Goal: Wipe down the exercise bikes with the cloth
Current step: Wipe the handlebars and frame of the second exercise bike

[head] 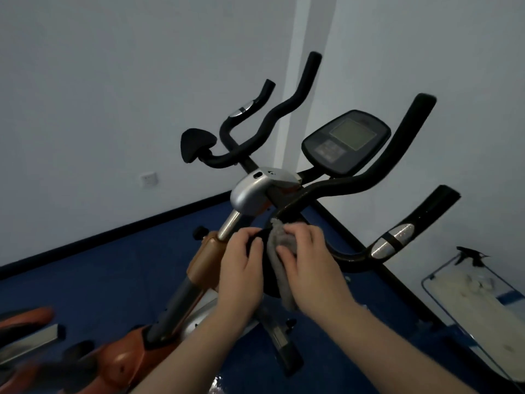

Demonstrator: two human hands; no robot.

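An orange and black exercise bike (pixel 250 191) fills the middle of the view, with black handlebars (pixel 349 184) and a display console (pixel 346 142). My right hand (pixel 309 268) grips a grey cloth (pixel 279 243) and presses it on a black pad below the handlebar joint. My left hand (pixel 241 268) holds the left edge of that same pad, fingers curled over it. The cloth's tail hangs down between both hands.
A second orange bike (pixel 25 317) shows at the lower left. A flat mop (pixel 466 297) and a black spray bottle (pixel 468 254) lean at the right wall. The blue floor (pixel 113 265) meets white walls; a wall socket (pixel 148 179) sits at left.
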